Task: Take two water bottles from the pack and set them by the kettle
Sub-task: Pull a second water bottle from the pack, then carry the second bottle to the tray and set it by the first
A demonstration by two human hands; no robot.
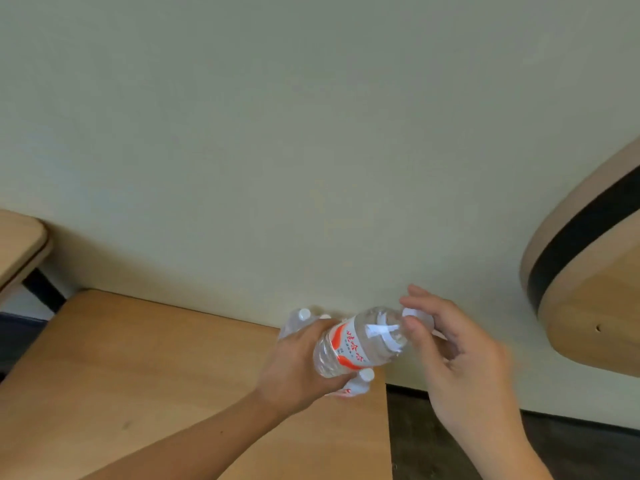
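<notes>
The left hand is wrapped around the lower body of a clear water bottle with an orange-and-white label, held tilted with its cap end toward the right. The right hand, half open, has its fingertips on the bottle's white cap. Beneath them, at the far right corner of the wooden desk, lies the pack, with other white caps showing. No kettle is in view. Handing the bottle over by its cap alone looks risky: a light pinch could let the heavy body swing or slip. A drop here could land off the desk's right edge onto the dark floor.
</notes>
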